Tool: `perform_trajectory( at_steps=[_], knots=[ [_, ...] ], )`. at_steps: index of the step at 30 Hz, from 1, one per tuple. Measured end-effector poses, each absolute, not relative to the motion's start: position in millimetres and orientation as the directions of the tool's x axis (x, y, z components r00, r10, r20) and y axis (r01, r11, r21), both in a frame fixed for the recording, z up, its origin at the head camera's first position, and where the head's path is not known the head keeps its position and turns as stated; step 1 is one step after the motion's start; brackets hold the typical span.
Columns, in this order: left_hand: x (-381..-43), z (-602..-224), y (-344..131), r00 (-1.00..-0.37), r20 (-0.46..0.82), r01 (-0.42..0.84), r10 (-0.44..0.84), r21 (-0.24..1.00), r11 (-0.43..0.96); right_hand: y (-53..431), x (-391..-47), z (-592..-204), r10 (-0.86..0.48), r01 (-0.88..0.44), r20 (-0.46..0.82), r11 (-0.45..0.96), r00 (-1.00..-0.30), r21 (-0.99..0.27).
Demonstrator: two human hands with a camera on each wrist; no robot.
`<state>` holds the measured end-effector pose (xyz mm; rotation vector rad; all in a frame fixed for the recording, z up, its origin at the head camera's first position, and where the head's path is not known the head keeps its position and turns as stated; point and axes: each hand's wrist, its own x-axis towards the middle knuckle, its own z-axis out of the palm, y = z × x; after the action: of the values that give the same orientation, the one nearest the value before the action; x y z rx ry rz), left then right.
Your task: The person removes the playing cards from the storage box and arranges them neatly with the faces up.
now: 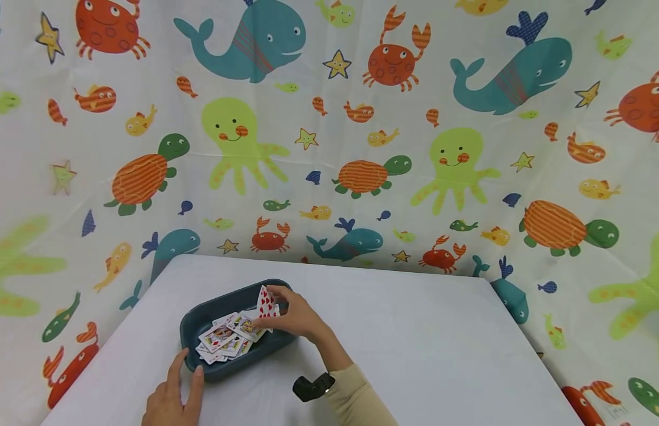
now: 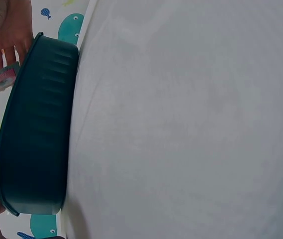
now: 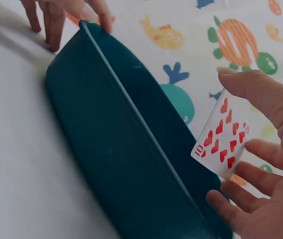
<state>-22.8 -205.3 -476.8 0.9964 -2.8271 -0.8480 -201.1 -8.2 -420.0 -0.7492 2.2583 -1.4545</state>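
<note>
My right hand (image 1: pixel 302 319) pinches a playing card (image 1: pixel 265 303) between thumb and fingers, over the far right part of a dark teal plastic tub (image 1: pixel 246 362). In the right wrist view the card (image 3: pixel 224 134) shows as the ten of hearts, face visible and tilted. Its patterned back with a pink picture faces the left wrist camera. Several face cards and others lie in a loose, overlapping pile (image 1: pixel 222 340) inside the tub. At the tub's near left corner my left hand (image 1: pixel 172 397) touches the rim, index finger and thumb spread along two sides.
A white-covered table (image 1: pixel 404 349) carries the tub on its left side. Behind and beside the table hangs a white curtain (image 1: pixel 292 219) printed with sea animals. A dark band (image 1: pixel 313 387) circles the right wrist below a beige sleeve (image 1: pixel 361 399).
</note>
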Motion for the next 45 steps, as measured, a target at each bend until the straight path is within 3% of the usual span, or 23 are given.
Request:
perform_trajectory(
  at_steps=[18,29,45],
  knots=[
    [-23.1,-479.6,-205.0,-0.796,-0.111,-0.557,-0.596,0.520,0.647,52.4,-211.1,-427.3,-0.551,-0.232,0.040,0.283,-0.834,-0.931],
    [-25.8,-482.6,-205.1,-0.784,-0.126,-0.577,-0.608,0.507,0.640,90.1,-221.9,-433.7,-0.470,-0.232,0.020,0.397,-0.883,-0.888],
    [-26.4,-481.0,-205.2,-0.779,-0.121,-0.580,-0.615,0.510,0.635,100.8,-235.5,-454.3,-0.491,-0.305,-0.037,0.595,-0.870,-0.744]
  ],
)
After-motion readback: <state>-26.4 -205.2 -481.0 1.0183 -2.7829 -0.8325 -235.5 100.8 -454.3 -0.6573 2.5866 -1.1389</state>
